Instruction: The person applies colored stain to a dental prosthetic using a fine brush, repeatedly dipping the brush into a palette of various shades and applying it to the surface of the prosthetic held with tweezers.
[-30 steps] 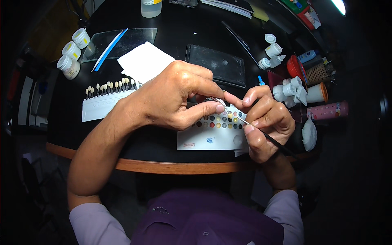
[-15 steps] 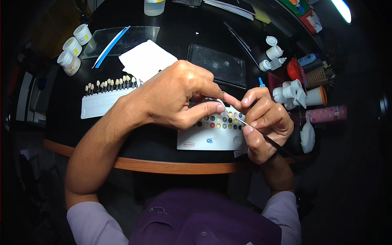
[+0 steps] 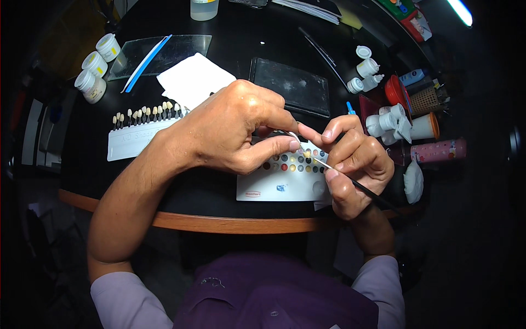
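Note:
My left hand [image 3: 246, 126] pinches thin metal tweezers [image 3: 297, 140], with a small cream tooth-shaped piece [image 3: 307, 154] at their tips. My right hand [image 3: 356, 164] grips a slim black-handled brush [image 3: 367, 189], its fine tip beside the cream piece. The fingertips of both hands nearly meet above a white palette [image 3: 279, 183] with rows of small coloured wells, part of which my hands cover. Left of my left hand stands a white holder [image 3: 126, 145] with a row of tooth-shade tabs.
Around me on the black desk [image 3: 230, 214] lie folded white tissue [image 3: 189, 77], a glass slab [image 3: 186, 52], a dark flat case [image 3: 290, 88], three jars [image 3: 90, 88] at left, a bottle [image 3: 203, 8] behind, and several small containers [image 3: 378, 123] with a pink cylinder [image 3: 438, 151] at right.
Both hands keep nearly the same hold and place. The brush tip and the cream piece have shifted very slightly against each other.

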Demonstrator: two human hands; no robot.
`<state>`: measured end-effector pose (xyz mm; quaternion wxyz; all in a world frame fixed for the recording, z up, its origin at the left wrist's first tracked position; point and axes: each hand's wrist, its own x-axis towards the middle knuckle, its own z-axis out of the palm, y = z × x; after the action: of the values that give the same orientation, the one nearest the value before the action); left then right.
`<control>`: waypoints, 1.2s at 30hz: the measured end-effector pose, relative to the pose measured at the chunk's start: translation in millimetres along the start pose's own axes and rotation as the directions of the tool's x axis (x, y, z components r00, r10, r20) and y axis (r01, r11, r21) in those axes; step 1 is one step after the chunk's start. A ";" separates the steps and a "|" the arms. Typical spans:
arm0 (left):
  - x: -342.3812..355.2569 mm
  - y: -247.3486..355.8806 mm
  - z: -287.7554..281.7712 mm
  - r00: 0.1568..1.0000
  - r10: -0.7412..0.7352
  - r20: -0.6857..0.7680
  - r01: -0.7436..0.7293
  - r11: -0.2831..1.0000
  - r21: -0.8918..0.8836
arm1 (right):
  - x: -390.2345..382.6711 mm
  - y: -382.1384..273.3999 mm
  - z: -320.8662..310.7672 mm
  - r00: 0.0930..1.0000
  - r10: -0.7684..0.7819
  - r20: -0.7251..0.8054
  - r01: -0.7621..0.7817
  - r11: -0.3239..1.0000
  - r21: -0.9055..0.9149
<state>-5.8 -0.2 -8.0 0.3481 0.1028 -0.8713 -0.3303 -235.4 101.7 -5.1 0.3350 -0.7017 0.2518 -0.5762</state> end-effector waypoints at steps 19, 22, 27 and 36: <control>-3.5 -4.6 1.0 1.000 0.001 0.009 -0.001 1.000 0.030 | 0.9 -1.6 4.2 0.999 0.017 -0.028 -0.018 0.998 -0.052; -0.7 -0.7 0.1 1.000 -0.027 -0.003 0.027 1.000 0.006 | 1.0 -1.0 0.5 1.000 -0.002 0.003 0.002 0.998 -0.068; -0.2 -1.3 1.4 1.000 0.009 -0.021 -0.009 1.000 0.021 | 0.6 -2.1 0.8 1.000 -0.012 -0.005 0.012 1.000 -0.028; -1.2 -4.7 5.8 0.998 0.038 -0.053 -0.036 0.999 0.031 | 2.0 -0.3 0.7 0.998 -0.060 -0.026 0.057 0.994 -0.088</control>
<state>-9.0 -0.3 -14.8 0.3757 0.1005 -0.8683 -0.3079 -234.3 100.5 -3.7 0.2834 -0.7144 0.2607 -0.5843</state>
